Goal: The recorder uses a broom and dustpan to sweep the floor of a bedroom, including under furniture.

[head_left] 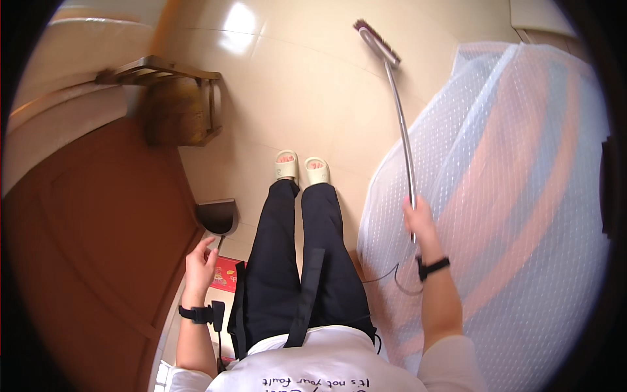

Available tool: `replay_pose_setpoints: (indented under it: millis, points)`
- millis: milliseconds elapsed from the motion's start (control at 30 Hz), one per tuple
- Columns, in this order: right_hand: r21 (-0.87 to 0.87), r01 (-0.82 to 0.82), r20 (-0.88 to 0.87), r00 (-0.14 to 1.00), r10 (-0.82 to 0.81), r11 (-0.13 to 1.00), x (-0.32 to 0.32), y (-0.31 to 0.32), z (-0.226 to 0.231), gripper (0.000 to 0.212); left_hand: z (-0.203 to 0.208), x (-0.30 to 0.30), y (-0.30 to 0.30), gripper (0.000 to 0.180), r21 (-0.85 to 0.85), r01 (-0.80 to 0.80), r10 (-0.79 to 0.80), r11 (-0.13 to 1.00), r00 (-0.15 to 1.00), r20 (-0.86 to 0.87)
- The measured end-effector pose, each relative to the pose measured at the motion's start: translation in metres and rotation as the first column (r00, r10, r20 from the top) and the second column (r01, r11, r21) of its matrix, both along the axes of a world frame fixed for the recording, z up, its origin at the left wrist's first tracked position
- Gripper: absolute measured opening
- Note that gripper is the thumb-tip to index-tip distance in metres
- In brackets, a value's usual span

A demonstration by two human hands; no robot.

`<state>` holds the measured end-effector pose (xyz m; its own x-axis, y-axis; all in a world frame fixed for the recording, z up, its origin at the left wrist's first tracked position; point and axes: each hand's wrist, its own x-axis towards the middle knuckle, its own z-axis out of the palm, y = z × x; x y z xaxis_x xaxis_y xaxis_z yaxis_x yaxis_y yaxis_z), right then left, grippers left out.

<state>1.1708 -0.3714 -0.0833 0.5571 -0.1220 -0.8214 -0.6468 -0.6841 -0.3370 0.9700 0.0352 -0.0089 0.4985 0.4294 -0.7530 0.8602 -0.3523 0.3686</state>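
My right hand [419,219] is wrapped round the upper end of a broom's [406,140] thin silvery handle. The handle stretches away from me to a dark-bristled head [377,44] at the far floor. My left hand [201,262] hangs at the left with fingers loosely bent and apart, holding nothing that I can see. Just beyond its fingertips is a dark dustpan [218,217], whose thin handle runs down close beside the hand. Whether the fingers touch that handle is hard to tell.
A wooden chair [176,108] stands at the left beside a brown panel-like surface [91,248]. White-and-pink sheer netting [496,170] fills the right side. A red printed item [224,274] lies by my left leg. Pale tiled floor [294,85] stretches ahead of my slippers [317,171].
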Motion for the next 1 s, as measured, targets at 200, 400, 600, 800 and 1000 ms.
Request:
replay_pose_setpoints:
  millis: [200, 400, 600, 800, 1000]
  points:
    - [-0.112, -0.240, 0.148, 0.956, 0.255, 0.964, 0.172, 0.045, -0.097, 0.024, 0.014, -0.060, -0.027, 0.026, 0.123, -0.092, 0.100, 0.988, 0.993, -0.056]
    - [-0.260, -0.617, -0.044, 0.776, 0.630, 0.742, 0.112, 0.013, -0.080, 0.028, 0.063, -0.145, -0.050, 0.028, 0.448, -0.281, 0.362, 0.849, 0.926, -0.105]
    - [-0.157, -0.583, -0.129, 0.812, 0.569, 0.797, -0.027, -0.077, 0.002, 0.018, 0.082, -0.180, -0.038, 0.028, 0.687, -0.302, 0.436, 0.661, 0.899, -0.025]
    - [-0.198, -0.668, 0.074, 0.720, 0.691, 0.717, -0.035, -0.075, 0.029, 0.014, 0.094, -0.257, -0.041, 0.036, 0.815, -0.222, 0.491, 0.535, 0.867, -0.086]
    - [-0.282, -0.714, 0.234, 0.597, 0.767, 0.641, 0.030, 0.066, -0.055, 0.018, 0.054, -0.334, -0.047, 0.071, 0.784, -0.107, 0.482, 0.612, 0.836, -0.262]
